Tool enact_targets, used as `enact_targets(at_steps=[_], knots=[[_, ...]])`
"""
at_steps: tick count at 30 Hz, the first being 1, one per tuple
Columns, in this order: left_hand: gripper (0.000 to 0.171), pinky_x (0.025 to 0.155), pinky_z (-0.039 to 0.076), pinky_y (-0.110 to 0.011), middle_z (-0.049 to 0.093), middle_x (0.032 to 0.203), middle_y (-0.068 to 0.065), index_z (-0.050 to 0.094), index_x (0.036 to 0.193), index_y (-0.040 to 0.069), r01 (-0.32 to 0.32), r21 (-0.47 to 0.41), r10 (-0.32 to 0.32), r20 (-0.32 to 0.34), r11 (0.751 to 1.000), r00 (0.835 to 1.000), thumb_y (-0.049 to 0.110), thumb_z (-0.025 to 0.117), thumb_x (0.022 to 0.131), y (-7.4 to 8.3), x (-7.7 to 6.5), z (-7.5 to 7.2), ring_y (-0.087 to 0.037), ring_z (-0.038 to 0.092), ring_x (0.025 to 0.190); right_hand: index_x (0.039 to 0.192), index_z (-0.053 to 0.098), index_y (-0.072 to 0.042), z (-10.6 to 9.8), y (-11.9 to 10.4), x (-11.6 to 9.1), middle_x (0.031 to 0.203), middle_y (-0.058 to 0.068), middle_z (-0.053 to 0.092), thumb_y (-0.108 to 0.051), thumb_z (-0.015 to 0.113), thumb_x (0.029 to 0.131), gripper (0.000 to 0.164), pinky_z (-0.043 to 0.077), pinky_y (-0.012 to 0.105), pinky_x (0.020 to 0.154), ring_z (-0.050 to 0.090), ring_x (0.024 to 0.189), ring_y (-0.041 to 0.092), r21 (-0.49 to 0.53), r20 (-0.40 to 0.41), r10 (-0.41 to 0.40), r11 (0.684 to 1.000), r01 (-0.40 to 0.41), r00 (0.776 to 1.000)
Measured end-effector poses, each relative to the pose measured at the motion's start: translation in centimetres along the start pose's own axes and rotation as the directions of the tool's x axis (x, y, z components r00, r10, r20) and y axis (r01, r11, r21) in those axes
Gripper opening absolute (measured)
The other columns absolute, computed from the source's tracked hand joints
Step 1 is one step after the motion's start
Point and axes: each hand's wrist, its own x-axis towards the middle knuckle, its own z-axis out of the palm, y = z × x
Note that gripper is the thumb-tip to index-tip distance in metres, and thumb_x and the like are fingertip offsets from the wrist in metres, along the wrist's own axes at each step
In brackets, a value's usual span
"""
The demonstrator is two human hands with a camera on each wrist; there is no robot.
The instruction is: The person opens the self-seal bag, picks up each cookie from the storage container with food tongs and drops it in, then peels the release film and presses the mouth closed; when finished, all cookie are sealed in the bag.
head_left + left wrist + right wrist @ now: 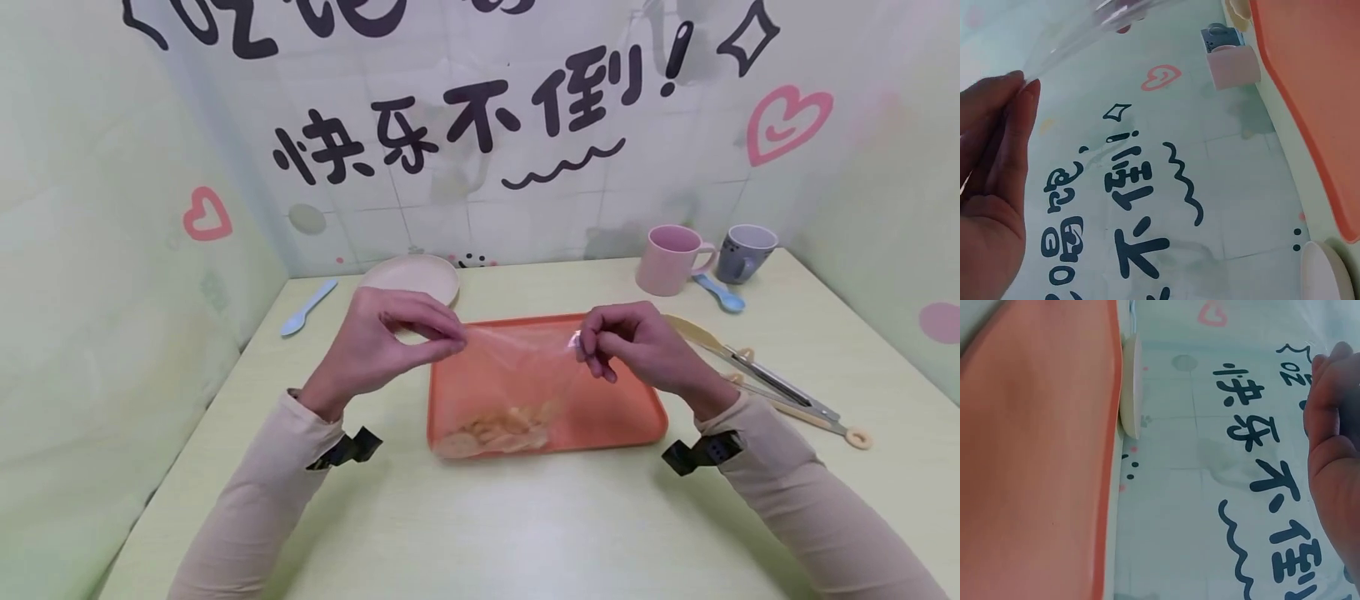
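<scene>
A clear plastic bag (517, 354) hangs over an orange tray (618, 417), stretched between the two hands. Pale yellow pieces (498, 427) lie in its lower part; their kind is hard to make out. At the bag's upper left corner, the left hand (397, 337) pinches the film between thumb and fingertips, which the left wrist view also shows. The right hand (637, 342), its fingers curled, grips the upper right corner, where the film shines. In the right wrist view the fingers (1332, 403) sit at the edge and little of the bag is visible.
Behind the tray stands a pale plate (412, 275), with a blue spoon (309, 308) to its left. A pink mug (670, 260), a grey-blue mug (746, 252) and another blue spoon (722, 294) are at the back right. Metal tongs (787, 387) and other utensils lie right of the tray.
</scene>
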Motion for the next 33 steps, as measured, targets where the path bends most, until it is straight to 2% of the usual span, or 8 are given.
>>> enact_targets(at_steps=[6,10,12,15,20,25,28,33], knots=[[0.015,0.077,0.062,-0.025,0.078,0.09,-0.007,0.08,0.092,0.004,0.054,0.074,-0.058,0.045,0.996,0.997,-0.005,0.081,0.079,2.3,0.3,-1.0,-0.009,0.071,0.082,0.083,0.06,-0.001,0.3,-0.4,0.7,0.077,0.007,0.06,0.017,0.036,0.091,0.032,0.044,0.028,0.047,0.053,0.06,0.016,-0.189,-0.065,-0.04,0.982,0.027,0.997],[0.016,0.076,0.061,-0.024,0.078,0.093,-0.006,0.08,0.095,0.006,0.079,0.138,-0.09,0.079,0.987,0.993,-0.004,0.078,0.082,3.4,0.3,-1.6,-0.011,0.071,0.084,0.091,0.063,-0.002,1.8,-1.9,2.6,0.088,0.005,0.063,0.011,0.046,0.095,0.022,0.048,0.026,0.06,0.057,0.073,0.014,-0.226,-0.088,-0.08,0.972,0.058,0.993],[0.017,0.076,0.061,-0.024,0.077,0.095,-0.006,0.079,0.096,0.006,0.088,0.142,-0.101,0.09,0.986,0.991,-0.005,0.077,0.083,3.6,0.3,-1.9,-0.012,0.07,0.085,0.098,0.065,-0.002,3.1,-3.0,4.0,0.095,0.005,0.066,0.003,0.052,0.099,0.014,0.052,0.025,0.069,0.06,0.079,0.015,-0.253,-0.062,-0.064,0.966,0.047,0.996],[0.018,0.077,0.061,-0.024,0.077,0.097,-0.008,0.079,0.098,0.004,0.113,0.132,-0.126,0.102,0.985,0.987,-0.006,0.076,0.083,3.7,0.3,-2.1,-0.011,0.07,0.086,0.104,0.069,-0.006,5.0,-4.2,6.2,0.099,0.003,0.07,-0.008,0.056,0.101,0.013,0.054,0.026,0.07,0.064,0.079,0.02,-0.306,0.034,-0.019,0.952,0.028,0.999],[0.02,0.081,0.061,-0.025,0.076,0.099,-0.008,0.078,0.101,0.004,0.174,0.109,-0.188,0.137,0.979,0.973,-0.005,0.076,0.084,3.5,0.6,-1.7,-0.013,0.069,0.088,0.098,0.073,-0.007,6.8,-4.9,7.9,0.084,0.001,0.069,-0.013,0.054,0.103,0.02,0.053,0.03,0.065,0.06,0.074,0.025,-0.248,0.206,0.059,0.969,-0.007,0.977],[0.021,0.081,0.061,-0.025,0.076,0.099,-0.004,0.078,0.102,0.006,0.187,0.126,-0.206,0.16,0.974,0.966,-0.005,0.076,0.084,3.6,0.9,-1.3,-0.013,0.069,0.087,0.09,0.073,-0.008,7.2,-5.4,7.7,0.076,0.0,0.066,-0.017,0.057,0.102,0.022,0.05,0.029,0.06,0.056,0.067,0.017,-0.223,0.201,0.147,0.97,-0.101,0.968],[0.021,0.082,0.061,-0.024,0.076,0.098,-0.003,0.078,0.102,0.007,0.176,0.15,-0.202,0.177,0.973,0.963,-0.004,0.075,0.084,3.7,1.1,-1.2,-0.012,0.068,0.087,0.089,0.075,-0.008,7.2,-5.5,7.5,0.076,0.001,0.069,-0.018,0.06,0.1,0.02,0.047,0.026,0.057,0.059,0.068,0.015,-0.248,0.205,0.166,0.962,-0.113,0.965],[0.02,0.082,0.061,-0.024,0.076,0.098,-0.005,0.078,0.102,0.005,0.188,0.148,-0.217,0.212,0.971,0.953,-0.005,0.075,0.085,3.8,1.2,-1.2,-0.013,0.068,0.086,0.088,0.077,-0.006,7.1,-5.3,7.3,0.078,0.007,0.073,-0.013,0.061,0.098,0.02,0.052,0.027,0.061,0.065,0.071,0.017,-0.25,0.236,0.164,0.963,-0.103,0.958]])
